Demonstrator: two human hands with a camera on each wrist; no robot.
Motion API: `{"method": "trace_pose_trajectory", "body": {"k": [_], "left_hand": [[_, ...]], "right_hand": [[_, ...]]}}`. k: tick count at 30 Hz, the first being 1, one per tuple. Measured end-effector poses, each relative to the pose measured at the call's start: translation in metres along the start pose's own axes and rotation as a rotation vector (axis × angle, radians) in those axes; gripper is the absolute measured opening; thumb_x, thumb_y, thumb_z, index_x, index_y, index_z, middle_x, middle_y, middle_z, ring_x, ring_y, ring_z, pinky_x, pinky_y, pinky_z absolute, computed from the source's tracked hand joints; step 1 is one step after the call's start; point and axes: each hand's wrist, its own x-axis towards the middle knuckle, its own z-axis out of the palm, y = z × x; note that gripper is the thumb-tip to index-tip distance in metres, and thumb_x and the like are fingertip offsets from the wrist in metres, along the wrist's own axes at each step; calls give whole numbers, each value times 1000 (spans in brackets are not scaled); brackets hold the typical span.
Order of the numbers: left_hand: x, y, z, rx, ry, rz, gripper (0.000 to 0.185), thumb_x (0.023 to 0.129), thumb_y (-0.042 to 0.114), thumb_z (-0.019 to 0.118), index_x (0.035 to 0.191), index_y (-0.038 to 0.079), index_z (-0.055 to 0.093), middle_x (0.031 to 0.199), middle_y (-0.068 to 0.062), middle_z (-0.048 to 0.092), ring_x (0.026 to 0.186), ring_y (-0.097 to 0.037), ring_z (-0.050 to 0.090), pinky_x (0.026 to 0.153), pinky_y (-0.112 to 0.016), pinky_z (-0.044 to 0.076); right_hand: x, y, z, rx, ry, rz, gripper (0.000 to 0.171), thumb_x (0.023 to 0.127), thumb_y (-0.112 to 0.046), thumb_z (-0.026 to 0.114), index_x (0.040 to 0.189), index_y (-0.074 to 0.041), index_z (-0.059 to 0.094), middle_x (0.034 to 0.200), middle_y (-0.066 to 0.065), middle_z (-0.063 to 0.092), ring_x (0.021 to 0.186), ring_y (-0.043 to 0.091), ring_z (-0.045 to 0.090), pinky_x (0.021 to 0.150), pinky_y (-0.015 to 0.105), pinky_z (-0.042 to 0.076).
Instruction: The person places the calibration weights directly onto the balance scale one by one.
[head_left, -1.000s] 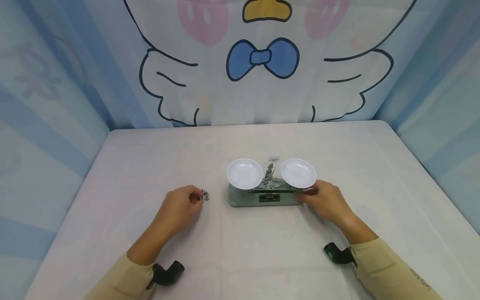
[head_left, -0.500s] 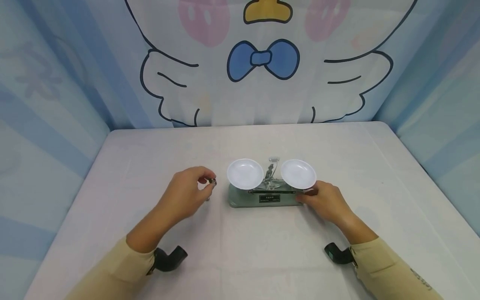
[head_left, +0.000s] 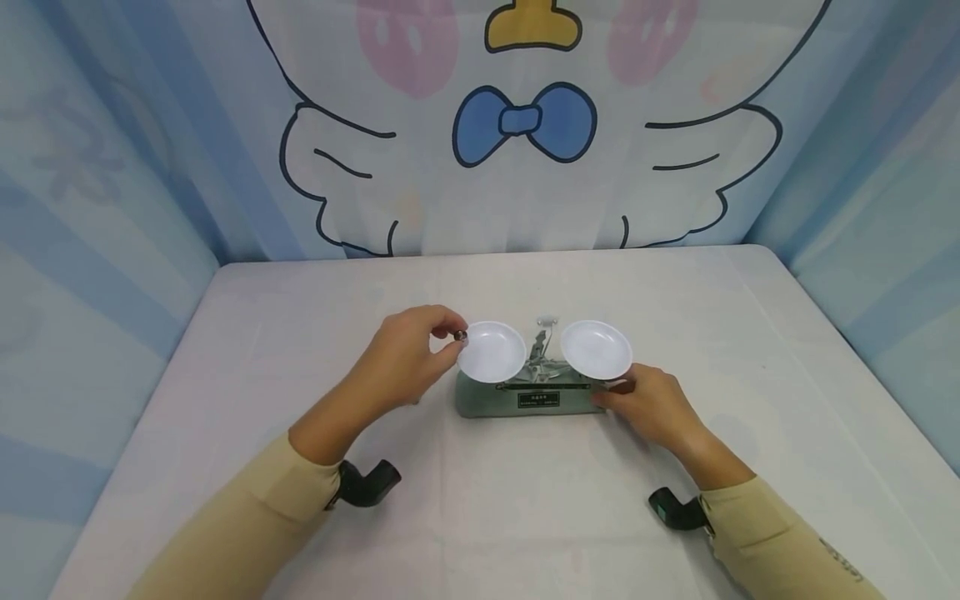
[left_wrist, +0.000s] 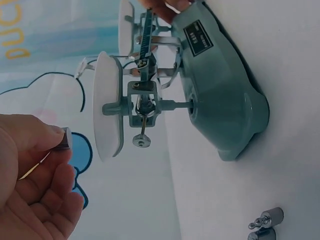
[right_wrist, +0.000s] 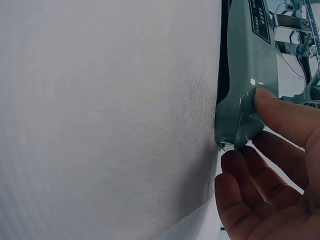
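A green balance scale (head_left: 489,401) with two white pans stands mid-table. My left hand (head_left: 405,354) pinches a small metal weight (head_left: 461,335) between thumb and forefinger at the outer rim of the left pan (head_left: 492,354). In the left wrist view that weight (left_wrist: 65,139) is held apart from the pan, with the other fingers loosely curled. My right hand (head_left: 656,404) grips the right end of the scale's base, below the right pan (head_left: 596,348). Its thumb presses the front face in the right wrist view, and the other fingers curl near the end.
Two more metal weights (left_wrist: 270,218) lie on the white tablecloth left of the scale. From the head, my left hand mostly hides them. Printed curtains (head_left: 525,200) enclose the back and both sides of the table. A black wrist device (head_left: 675,508) hangs below each cuff.
My left hand has lifted a weight from the little group on the table and carried it right and away from me to the left pan's rim. The right hand and scale stay put.
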Motion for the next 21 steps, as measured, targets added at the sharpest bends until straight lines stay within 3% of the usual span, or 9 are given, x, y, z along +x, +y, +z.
{"method": "trace_pose_trajectory", "body": {"k": [21], "left_hand": [[25, -3, 14, -1, -36, 53, 23, 95, 16, 69, 118, 10, 71, 115, -4, 68, 111, -24, 57, 92, -39, 51]], "right_hand": [[0, 1, 0, -18, 6, -14, 47, 88, -26, 78, 122, 4, 65, 110, 22, 71, 106, 40, 64, 87, 55, 50]]}}
